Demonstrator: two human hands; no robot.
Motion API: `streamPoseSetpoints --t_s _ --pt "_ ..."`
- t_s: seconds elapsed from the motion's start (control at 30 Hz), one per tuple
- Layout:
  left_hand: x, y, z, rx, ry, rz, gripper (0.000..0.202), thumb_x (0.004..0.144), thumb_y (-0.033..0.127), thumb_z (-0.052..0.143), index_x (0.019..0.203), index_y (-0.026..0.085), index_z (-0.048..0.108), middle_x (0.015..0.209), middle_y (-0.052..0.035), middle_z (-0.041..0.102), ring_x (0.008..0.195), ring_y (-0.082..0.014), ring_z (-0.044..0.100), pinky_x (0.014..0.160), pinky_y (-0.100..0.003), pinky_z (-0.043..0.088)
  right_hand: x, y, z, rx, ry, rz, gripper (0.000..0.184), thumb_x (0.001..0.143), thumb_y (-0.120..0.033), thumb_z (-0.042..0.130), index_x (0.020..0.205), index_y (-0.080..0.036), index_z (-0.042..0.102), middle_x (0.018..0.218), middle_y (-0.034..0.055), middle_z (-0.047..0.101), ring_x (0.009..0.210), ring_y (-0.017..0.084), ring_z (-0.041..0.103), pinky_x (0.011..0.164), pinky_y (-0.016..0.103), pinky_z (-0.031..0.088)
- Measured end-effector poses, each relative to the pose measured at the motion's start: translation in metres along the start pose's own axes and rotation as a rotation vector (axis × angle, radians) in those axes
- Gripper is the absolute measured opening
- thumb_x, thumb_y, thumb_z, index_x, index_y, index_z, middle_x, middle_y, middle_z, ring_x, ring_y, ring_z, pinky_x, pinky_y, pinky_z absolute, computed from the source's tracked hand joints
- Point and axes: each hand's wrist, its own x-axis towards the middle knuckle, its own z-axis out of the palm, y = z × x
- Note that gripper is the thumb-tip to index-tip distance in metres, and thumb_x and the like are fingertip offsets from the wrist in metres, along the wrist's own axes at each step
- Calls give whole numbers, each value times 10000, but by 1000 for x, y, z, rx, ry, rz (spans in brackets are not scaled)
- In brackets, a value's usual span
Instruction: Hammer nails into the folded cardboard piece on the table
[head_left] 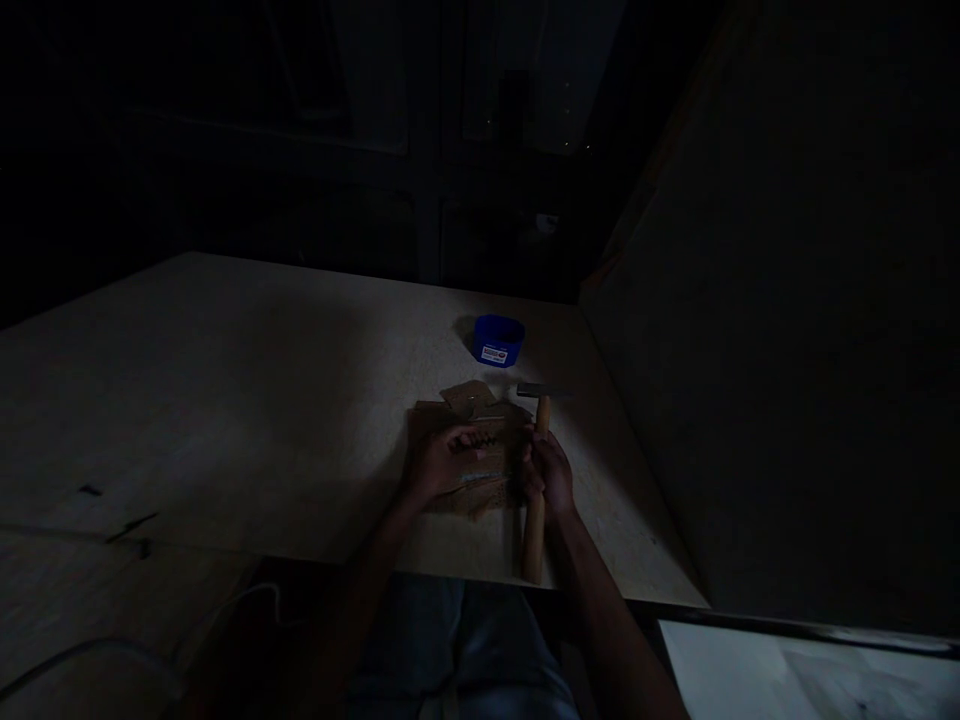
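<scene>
In the dim head view, my right hand (553,472) is wrapped round the wooden handle of a hammer (534,545). The hammer stands roughly upright in the picture, its metal head at the top. My left hand (435,462) is closed at the fingertips on a small dark, wavy-edged piece, perhaps a coil or strip (484,440); its kind is too dark to make out. Beneath both hands lies brown, torn-looking cardboard (491,492), with a loose flap (471,396) at its far side.
A blue plastic container (499,342) with a white label stands beyond the cardboard on the pale wooden table (300,400). A tall panel (765,350) rises along the right side. Small dark bits (133,527) and a pale cable (259,590) are at lower left.
</scene>
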Motion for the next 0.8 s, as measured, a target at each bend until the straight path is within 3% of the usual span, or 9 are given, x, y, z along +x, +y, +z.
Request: streamPoseSetpoints --t_s 0.1,0.2,0.3,0.47,0.57,0.7,0.8 --pt "-9 8 -18 -34 76 74 350 772 285 732 1113 206 721 873 -22 731 791 -157 672 743 -270 552 -1 -7 -8 80 -59 22 345 783 -380 721 1050 -217 575 566 -121 505 276 12 223 224 123 225" --pt "-22 19 -43 23 283 168 267 848 325 639 1074 211 724 923 -37 726 866 -166 675 809 -287 551 -2 -14 -16 134 -128 16 260 826 -369 678 1031 -236 587 577 -125 443 294 13 170 229 112 204" --pt "-38 20 -70 137 474 170 247 864 341 595 1033 212 720 929 -36 717 843 -164 671 799 -289 553 -5 -19 -19 160 -167 9 192 843 -356 662 975 -230 603 577 -125 408 307 11 126 232 99 197" --pt "-79 -10 -125 360 704 -12 329 865 389 540 1077 182 684 1022 -71 708 862 -198 674 788 -326 561 -9 -23 -17 206 -192 44 170 847 -326 665 982 -230 629 569 -122 411 300 12 132 226 86 213" --pt "-116 -33 -163 579 814 -107 363 864 387 501 1097 166 669 1071 -110 692 964 -258 665 871 -402 548 -12 -25 -17 221 -222 61 151 860 -294 650 1000 -238 639 573 -116 429 287 9 179 232 78 241" --pt "-170 -46 -210 948 774 -227 397 852 300 439 1110 108 671 1112 -181 684 1100 -341 617 987 -493 473 -15 -27 -19 285 -241 126 163 854 -246 648 1015 -218 655 580 -107 476 277 1 254 245 71 294" --pt "-201 -48 -236 1089 739 -396 405 855 233 423 1125 74 680 1105 -219 684 1046 -349 642 915 -476 497 -16 -26 -21 281 -229 153 187 838 -229 665 1023 -198 666 561 -102 492 266 6 310 246 79 319"
